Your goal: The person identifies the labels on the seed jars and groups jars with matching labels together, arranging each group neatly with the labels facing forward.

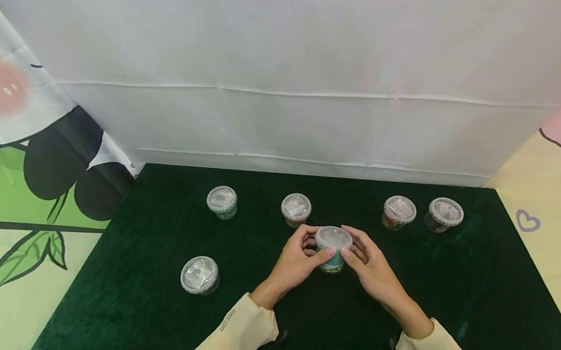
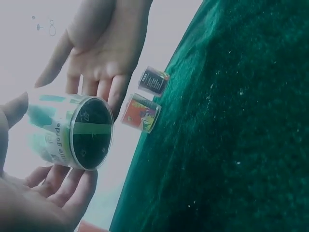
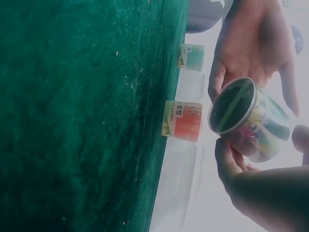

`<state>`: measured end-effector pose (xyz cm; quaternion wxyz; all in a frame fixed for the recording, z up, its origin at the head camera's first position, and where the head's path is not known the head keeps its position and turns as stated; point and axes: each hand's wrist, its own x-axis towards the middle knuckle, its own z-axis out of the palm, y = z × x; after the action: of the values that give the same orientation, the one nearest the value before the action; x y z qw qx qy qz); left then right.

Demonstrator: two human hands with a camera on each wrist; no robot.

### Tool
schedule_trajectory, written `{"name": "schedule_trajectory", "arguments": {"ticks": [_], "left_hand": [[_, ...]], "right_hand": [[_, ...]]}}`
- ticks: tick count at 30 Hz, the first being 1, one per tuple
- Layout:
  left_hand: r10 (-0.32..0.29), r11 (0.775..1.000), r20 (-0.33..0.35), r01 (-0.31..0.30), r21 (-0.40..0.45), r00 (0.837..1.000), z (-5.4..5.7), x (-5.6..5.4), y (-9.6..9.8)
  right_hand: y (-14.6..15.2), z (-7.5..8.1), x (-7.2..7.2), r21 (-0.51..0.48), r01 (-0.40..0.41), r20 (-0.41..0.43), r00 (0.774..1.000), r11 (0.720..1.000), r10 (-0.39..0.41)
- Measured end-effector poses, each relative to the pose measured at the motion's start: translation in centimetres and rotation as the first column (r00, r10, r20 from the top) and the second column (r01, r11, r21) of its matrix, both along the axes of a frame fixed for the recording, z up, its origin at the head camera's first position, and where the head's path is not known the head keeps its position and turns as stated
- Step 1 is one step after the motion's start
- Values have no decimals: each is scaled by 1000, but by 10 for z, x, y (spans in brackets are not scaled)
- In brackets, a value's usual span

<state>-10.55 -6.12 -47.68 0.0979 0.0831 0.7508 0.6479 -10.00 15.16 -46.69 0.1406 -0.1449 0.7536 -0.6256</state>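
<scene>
Both hands hold a small round tub (image 1: 332,252) with a clear lid and a teal label, reading partly "garden", over the middle of the table. My left hand (image 1: 297,262) grips its left side, thumb in front and fingers round the side. On the right side, my right hand (image 1: 374,267) does the same. The tub's dark base with a green strip shows in both wrist views, so the tub is off the cloth. Just behind the left hand stands a similar tub with a red label (image 1: 296,210). The tub's contents are not readable through the lid.
A dark green cloth covers the table (image 1: 142,320). More lidded tubs stand about: a teal one (image 1: 222,202) back left, another (image 1: 200,275) front left, a red one (image 1: 399,212) and a dark one (image 1: 444,215) back right. A white curtain (image 1: 286,124) hangs behind.
</scene>
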Motion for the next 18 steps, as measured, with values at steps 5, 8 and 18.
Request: {"name": "schedule_trajectory", "arguments": {"ticks": [5, 8, 18], "left_hand": [[-47, 998, 26, 46, 47, 999, -2, 1, -4], [-48, 997, 29, 46, 65, 998, -2, 1, -5], [-19, 999, 45, 17, 50, 999, 2, 3, -2]], "right_hand": [[-1, 1, 0, -11, 7, 10, 1000, 1000, -7], [-1, 1, -1, -8, 12, 17, 1000, 1000, -12], [-1, 1, -1, -12, 24, 22, 999, 1000, -23]]}}
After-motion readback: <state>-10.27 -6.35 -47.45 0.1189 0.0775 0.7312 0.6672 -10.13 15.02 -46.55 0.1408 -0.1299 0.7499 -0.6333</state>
